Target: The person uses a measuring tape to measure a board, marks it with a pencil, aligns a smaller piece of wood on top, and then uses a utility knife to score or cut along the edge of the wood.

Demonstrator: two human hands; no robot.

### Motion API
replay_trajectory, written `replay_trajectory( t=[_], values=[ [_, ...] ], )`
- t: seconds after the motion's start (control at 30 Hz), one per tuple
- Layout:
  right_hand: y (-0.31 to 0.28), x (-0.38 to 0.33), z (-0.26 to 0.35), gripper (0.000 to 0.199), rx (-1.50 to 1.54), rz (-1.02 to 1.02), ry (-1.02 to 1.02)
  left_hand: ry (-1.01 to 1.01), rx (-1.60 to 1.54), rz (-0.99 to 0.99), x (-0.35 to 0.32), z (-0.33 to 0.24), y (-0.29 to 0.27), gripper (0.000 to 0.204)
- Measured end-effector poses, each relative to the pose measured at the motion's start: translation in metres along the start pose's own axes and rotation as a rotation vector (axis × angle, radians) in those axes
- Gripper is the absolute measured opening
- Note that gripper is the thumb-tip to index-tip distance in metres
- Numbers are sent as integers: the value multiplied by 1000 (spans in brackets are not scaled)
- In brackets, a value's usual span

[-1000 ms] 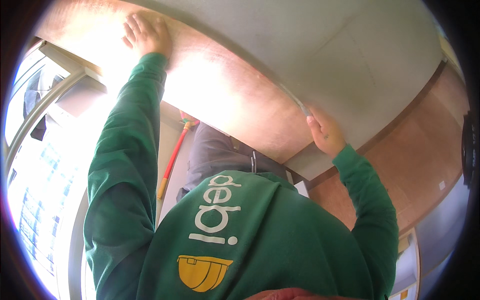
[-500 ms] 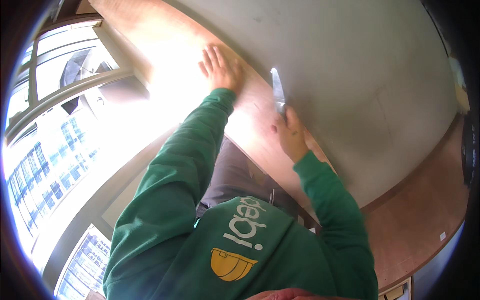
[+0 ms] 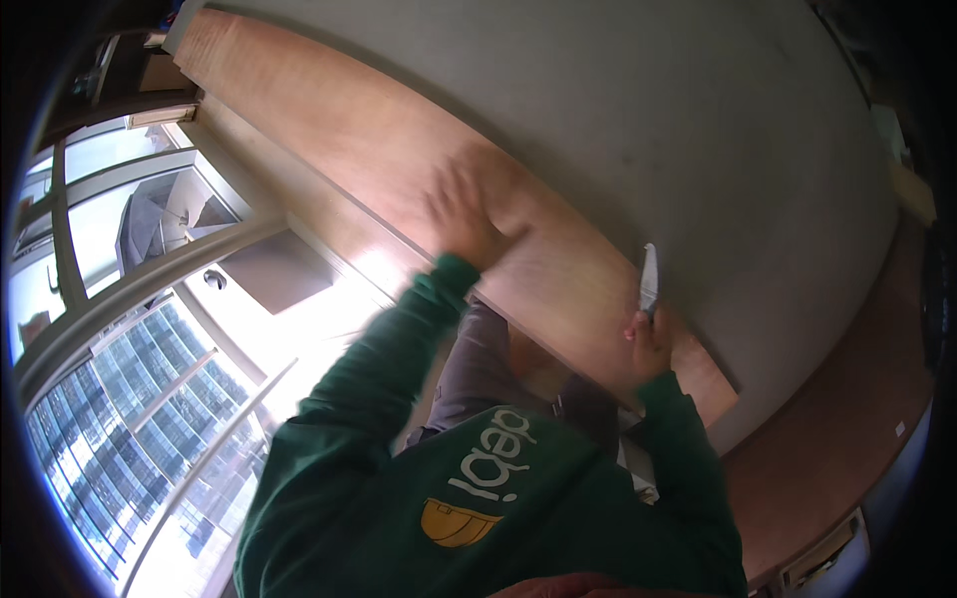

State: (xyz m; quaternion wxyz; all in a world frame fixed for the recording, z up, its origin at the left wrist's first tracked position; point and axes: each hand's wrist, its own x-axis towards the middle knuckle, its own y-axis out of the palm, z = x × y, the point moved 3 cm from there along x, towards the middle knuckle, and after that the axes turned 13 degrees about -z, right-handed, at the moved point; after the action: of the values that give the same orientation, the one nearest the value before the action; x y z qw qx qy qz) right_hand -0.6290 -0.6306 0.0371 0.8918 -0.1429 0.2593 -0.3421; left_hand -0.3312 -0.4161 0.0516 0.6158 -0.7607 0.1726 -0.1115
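Observation:
A long tan wooden board (image 3: 329, 110) lies diagonally across a grey surface (image 3: 678, 110). On the middle of the board, my left hand (image 3: 469, 214) is laid palm down with fingers spread, blurred by motion; it holds nothing. My right hand (image 3: 653, 349) is closed around the dark handle of a knife (image 3: 650, 279) near the board's right end. The knife's bright blade points away from me over the grey surface, and its tip looks slightly hooked. Most of the handle is hidden in my fingers.
Windows (image 3: 150, 399) fill the left side, with a dark umbrella (image 3: 150, 219) near them. A reddish-brown surface (image 3: 797, 498) runs along the lower right. My legs (image 3: 478, 359) are just under the board's near edge.
My right hand has moved right and nearer with the knife. My left hand has shifted a little right and nearer along the board. The view has turned, and the glare has dimmed.

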Motion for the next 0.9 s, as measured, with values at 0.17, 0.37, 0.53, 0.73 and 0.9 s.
replay_trajectory(
  t=[0.17,0.37,0.53,0.73,0.9],
  values=[
    [16,1,21,39,-143,-40,174,-207,232,199,151,125,-54,146],
    [27,4,43,34,-99,-100,242,-261,272,385,190,139,-54,152],
    [79,49,120,43,-217,43,-20,-321,277,458,199,136,-58,150],
    [237,164,286,34,-48,410,-67,-353,254,503,204,137,-70,156],
    [338,234,306,35,-154,467,-333,-359,231,512,210,134,-73,156]
  ],
)
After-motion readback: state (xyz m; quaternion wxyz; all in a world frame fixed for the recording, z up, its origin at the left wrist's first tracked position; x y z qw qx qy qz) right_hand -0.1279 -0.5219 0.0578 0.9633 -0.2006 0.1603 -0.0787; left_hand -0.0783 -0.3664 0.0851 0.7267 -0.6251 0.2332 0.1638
